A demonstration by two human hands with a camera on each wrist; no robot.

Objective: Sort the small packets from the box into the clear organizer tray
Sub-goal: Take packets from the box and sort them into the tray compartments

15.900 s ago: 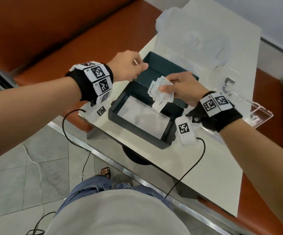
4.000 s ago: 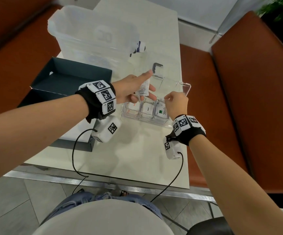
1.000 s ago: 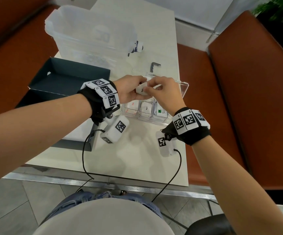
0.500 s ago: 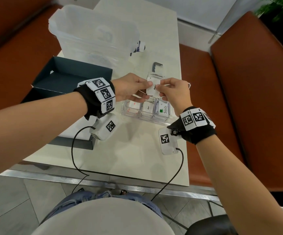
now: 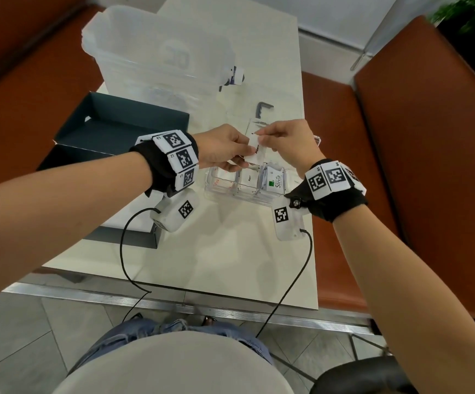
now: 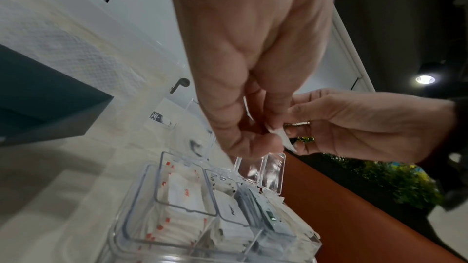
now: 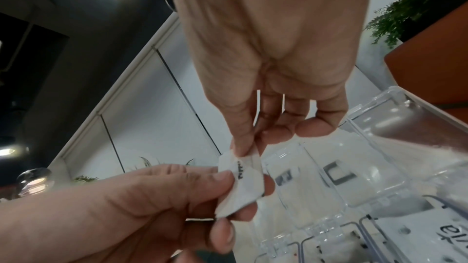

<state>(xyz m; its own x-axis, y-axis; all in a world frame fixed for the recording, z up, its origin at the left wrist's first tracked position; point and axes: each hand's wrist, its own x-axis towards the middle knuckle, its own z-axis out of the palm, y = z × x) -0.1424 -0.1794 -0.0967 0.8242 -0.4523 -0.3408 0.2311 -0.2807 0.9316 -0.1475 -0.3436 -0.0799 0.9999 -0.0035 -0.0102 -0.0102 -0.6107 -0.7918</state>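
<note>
Both hands meet just above the clear organizer tray (image 5: 225,191) on the white table. My left hand (image 5: 225,149) pinches small white pepper packets (image 5: 256,150) between thumb and fingers. My right hand (image 5: 281,137) pinches the top edge of the same packets (image 7: 240,179) from the other side. The tray (image 6: 142,217) has three filled compartments: red-printed packets (image 6: 182,193) at left, white pepper packets (image 5: 249,177) in the middle, a green Stevia packet (image 5: 276,182) at right. Its clear lid (image 7: 380,147) stands open behind. The dark box (image 5: 117,129) sits at left.
A large translucent plastic bin (image 5: 159,61) stands at the table's far end. A small grey L-shaped piece (image 5: 263,108) lies beyond the tray. Orange bench seats (image 5: 401,137) flank the table. Cables hang from both wrist units over the table's near edge.
Both hands stayed over the tray with the packets between them. The right hand's pinch moved up to the packets' top edge; the left keeps its hold lower down.
</note>
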